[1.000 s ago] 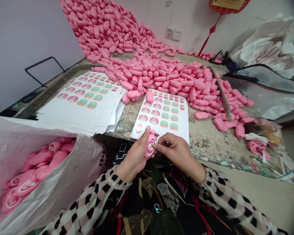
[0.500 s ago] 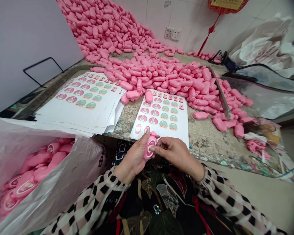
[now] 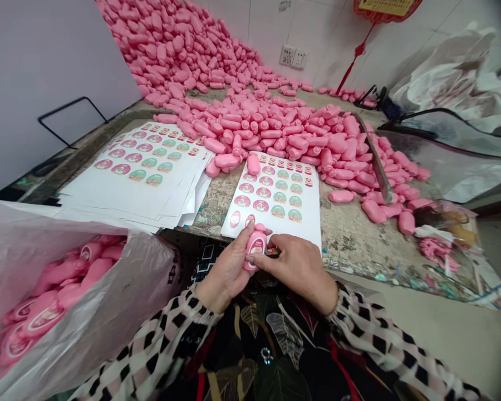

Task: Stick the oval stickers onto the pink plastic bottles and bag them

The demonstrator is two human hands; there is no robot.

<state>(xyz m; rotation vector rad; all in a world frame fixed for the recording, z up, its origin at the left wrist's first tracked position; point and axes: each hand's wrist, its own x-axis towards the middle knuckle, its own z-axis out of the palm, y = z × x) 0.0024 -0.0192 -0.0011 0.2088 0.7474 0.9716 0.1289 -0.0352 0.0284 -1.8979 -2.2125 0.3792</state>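
A small pink plastic bottle (image 3: 251, 263) stands nearly upright in my left hand (image 3: 227, 271), whose thumb and fingers close around its sides. On its front is an oval label sticker (image 3: 257, 245) with white lettering. The thumb of my right hand (image 3: 298, 267) presses the lower part of that sticker. Its other fingers are curled, with a small dark thing with coloured spots (image 3: 273, 252) showing between them; its kind is unclear. Just beyond my hands lies a sticker sheet (image 3: 304, 227) with pink and green labels, and one bottle (image 3: 253, 164) rests on its upper part.
A large heap of pink bottles (image 3: 271, 125) covers the back of the worn table (image 3: 350, 239). Several more sticker sheets (image 3: 121, 203) are stacked at left. A plastic bag (image 3: 121, 295) with labelled bottles stands at lower left. A metal bar (image 3: 376, 161) edges the heap on the right.
My right thumb has slid down and left across the label toward the bottle's lower edge. The right wrist has shifted slightly left. My left hand keeps its grip on the bottle.
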